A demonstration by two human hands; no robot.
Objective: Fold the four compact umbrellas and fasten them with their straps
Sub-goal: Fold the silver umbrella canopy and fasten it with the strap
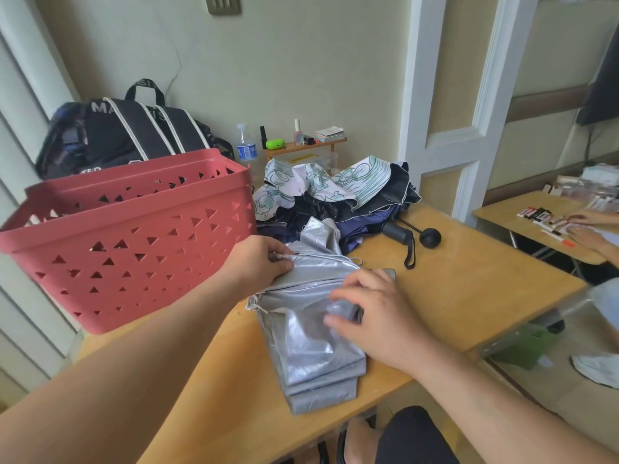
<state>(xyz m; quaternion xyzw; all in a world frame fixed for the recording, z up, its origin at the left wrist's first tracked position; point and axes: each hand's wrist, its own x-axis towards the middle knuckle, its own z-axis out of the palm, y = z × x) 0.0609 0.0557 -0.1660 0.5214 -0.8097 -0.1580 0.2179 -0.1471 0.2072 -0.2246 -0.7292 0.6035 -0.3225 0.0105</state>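
A silver-grey compact umbrella lies half folded on the wooden table, its flaps stacked toward the near edge. My left hand pinches the canopy's far edge beside a rib tip. My right hand grips the gathered fabric around the umbrella's middle, fingers curled over it. Behind them is a heap of unfolded umbrellas: a white one with green line drawings on top of dark navy and black ones. A black handle with wrist loop and a round black knob stick out of the heap.
A red plastic basket stands at the left, touching my left forearm. A black bag, a water bottle and a small shelf of items stand against the wall. Another person's hands work with markers at a table to the right.
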